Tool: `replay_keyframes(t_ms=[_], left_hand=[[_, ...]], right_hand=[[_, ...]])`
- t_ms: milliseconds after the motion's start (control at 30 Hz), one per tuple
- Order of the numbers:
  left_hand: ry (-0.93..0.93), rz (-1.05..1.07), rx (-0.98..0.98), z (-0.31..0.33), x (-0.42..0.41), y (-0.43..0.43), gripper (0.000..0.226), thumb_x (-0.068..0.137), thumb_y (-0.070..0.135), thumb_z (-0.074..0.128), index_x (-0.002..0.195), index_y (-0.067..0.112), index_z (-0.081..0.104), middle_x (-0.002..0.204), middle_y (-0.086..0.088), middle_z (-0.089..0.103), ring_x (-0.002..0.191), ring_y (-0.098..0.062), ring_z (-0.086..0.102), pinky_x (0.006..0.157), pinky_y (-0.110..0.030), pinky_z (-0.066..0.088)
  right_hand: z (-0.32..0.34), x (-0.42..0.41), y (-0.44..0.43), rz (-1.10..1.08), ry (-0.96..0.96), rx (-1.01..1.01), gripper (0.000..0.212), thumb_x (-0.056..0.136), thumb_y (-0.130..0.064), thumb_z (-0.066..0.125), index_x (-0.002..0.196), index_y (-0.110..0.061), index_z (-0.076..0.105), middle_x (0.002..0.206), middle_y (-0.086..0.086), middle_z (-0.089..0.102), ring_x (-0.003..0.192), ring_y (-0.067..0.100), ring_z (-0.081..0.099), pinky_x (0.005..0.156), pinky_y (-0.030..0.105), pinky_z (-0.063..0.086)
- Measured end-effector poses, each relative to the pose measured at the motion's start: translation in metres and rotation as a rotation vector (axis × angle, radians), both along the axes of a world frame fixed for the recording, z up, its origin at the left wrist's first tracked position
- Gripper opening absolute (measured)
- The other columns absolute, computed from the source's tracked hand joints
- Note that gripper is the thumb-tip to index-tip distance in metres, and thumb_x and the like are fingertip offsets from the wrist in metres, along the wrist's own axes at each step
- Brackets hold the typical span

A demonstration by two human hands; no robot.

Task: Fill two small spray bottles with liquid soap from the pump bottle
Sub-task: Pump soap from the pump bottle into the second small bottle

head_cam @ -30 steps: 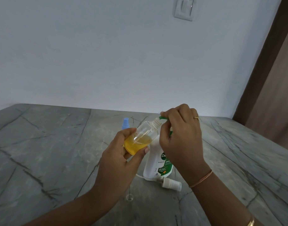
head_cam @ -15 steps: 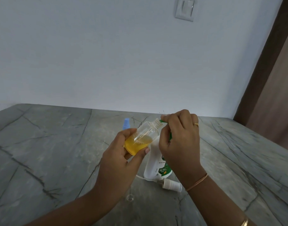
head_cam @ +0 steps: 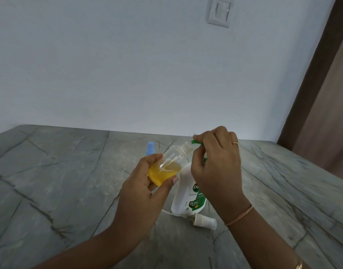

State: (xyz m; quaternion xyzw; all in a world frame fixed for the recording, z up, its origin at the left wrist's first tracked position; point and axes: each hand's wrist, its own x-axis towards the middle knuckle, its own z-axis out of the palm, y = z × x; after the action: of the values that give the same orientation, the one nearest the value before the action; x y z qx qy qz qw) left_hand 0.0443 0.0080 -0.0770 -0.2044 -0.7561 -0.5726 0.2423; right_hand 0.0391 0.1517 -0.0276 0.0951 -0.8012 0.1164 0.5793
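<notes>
under both hands lies the grey veined stone counter (head_cam: pixel 50 191), and the white pump bottle with a green label (head_cam: pixel 186 200) stands below the right hand (head_cam: pixel 215 166), whose fingers close on its green pump head (head_cam: pixel 196 142). the left hand (head_cam: pixel 145 189) grips a tilted clear small spray bottle partly filled with yellow soap (head_cam: pixel 166 166), its open neck just beside the spout. a white spray cap (head_cam: pixel 204 221) lies near the right wrist, and a blue spray cap (head_cam: pixel 150 149) shows beyond the left fingers.

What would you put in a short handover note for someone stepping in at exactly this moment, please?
Left hand: holds the clear spray bottle tilted, uncapped, partly filled with yellow soap.
Right hand: on the green pump head of the white pump bottle, nozzle at the bottle's mouth.
Sprayer cap lies on the counter. A blue-capped bottle stands behind; its fill level is hidden.
Left: finish filling, recap, check the blue one.
</notes>
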Motion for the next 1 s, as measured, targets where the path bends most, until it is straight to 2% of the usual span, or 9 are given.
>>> replay_keyframes(t_ms=[200, 333, 433, 567, 733, 867, 1000], left_hand=[[0.000, 0.005, -0.007, 0.000, 0.000, -0.001, 0.041, 0.064, 0.051, 0.062, 0.101, 0.046, 0.045, 0.100, 0.020, 0.062, 0.087, -0.005, 0.064, 0.071, -0.015, 0.053], [0.003, 0.006, -0.015, 0.000, 0.001, -0.001, 0.038, 0.064, 0.050, 0.061, 0.098, 0.048, 0.044, 0.097, 0.022, 0.061, 0.086, -0.003, 0.064, 0.071, -0.008, 0.050], [-0.005, 0.003, -0.013, 0.000, 0.000, -0.001, 0.037, 0.064, 0.050, 0.062, 0.097, 0.048, 0.045, 0.097, 0.024, 0.060, 0.088, -0.004, 0.064, 0.071, -0.010, 0.051], [-0.001, 0.010, -0.022, 0.001, -0.001, -0.001, 0.037, 0.065, 0.049, 0.061, 0.097, 0.047, 0.043, 0.096, 0.027, 0.057, 0.089, -0.002, 0.062, 0.072, -0.004, 0.047], [0.009, 0.017, -0.014, 0.002, 0.000, -0.001, 0.037, 0.065, 0.047, 0.063, 0.096, 0.049, 0.044, 0.093, 0.027, 0.058, 0.090, 0.005, 0.061, 0.068, -0.003, 0.046], [0.012, 0.025, -0.013, 0.001, 0.000, -0.001, 0.043, 0.065, 0.047, 0.063, 0.104, 0.042, 0.046, 0.098, 0.022, 0.060, 0.087, -0.007, 0.064, 0.069, -0.011, 0.051], [0.015, 0.027, -0.021, 0.000, 0.000, -0.001, 0.046, 0.065, 0.048, 0.063, 0.107, 0.041, 0.045, 0.099, 0.023, 0.059, 0.088, -0.007, 0.064, 0.072, -0.012, 0.052]], right_hand=[[-0.011, -0.001, -0.001, 0.010, 0.037, -0.011, 0.020, 0.076, -0.007, 0.045, 0.082, -0.004, 0.065, 0.078, 0.010, 0.056, 0.072, 0.026, 0.051, 0.065, 0.033, 0.040], [-0.009, 0.000, -0.002, 0.015, 0.021, -0.003, 0.021, 0.076, -0.009, 0.045, 0.082, -0.004, 0.064, 0.079, 0.009, 0.056, 0.073, 0.025, 0.052, 0.065, 0.034, 0.041], [-0.001, 0.001, -0.003, 0.026, 0.002, 0.010, 0.024, 0.075, -0.009, 0.042, 0.082, -0.004, 0.064, 0.079, 0.009, 0.056, 0.073, 0.026, 0.052, 0.062, 0.035, 0.043], [0.006, 0.002, -0.003, 0.020, -0.007, 0.033, 0.024, 0.075, -0.009, 0.042, 0.082, -0.004, 0.064, 0.079, 0.009, 0.056, 0.073, 0.026, 0.052, 0.062, 0.035, 0.043], [0.001, -0.001, -0.001, 0.012, 0.012, 0.011, 0.025, 0.076, -0.008, 0.042, 0.083, -0.004, 0.066, 0.079, 0.010, 0.057, 0.073, 0.027, 0.053, 0.066, 0.032, 0.038], [-0.009, -0.003, -0.003, 0.018, 0.029, -0.009, 0.023, 0.077, -0.008, 0.044, 0.083, -0.003, 0.066, 0.078, 0.010, 0.057, 0.071, 0.027, 0.053, 0.064, 0.033, 0.039], [-0.012, -0.003, -0.002, 0.016, 0.016, -0.011, 0.022, 0.078, -0.008, 0.045, 0.082, -0.003, 0.065, 0.078, 0.010, 0.057, 0.072, 0.027, 0.054, 0.067, 0.031, 0.037]])
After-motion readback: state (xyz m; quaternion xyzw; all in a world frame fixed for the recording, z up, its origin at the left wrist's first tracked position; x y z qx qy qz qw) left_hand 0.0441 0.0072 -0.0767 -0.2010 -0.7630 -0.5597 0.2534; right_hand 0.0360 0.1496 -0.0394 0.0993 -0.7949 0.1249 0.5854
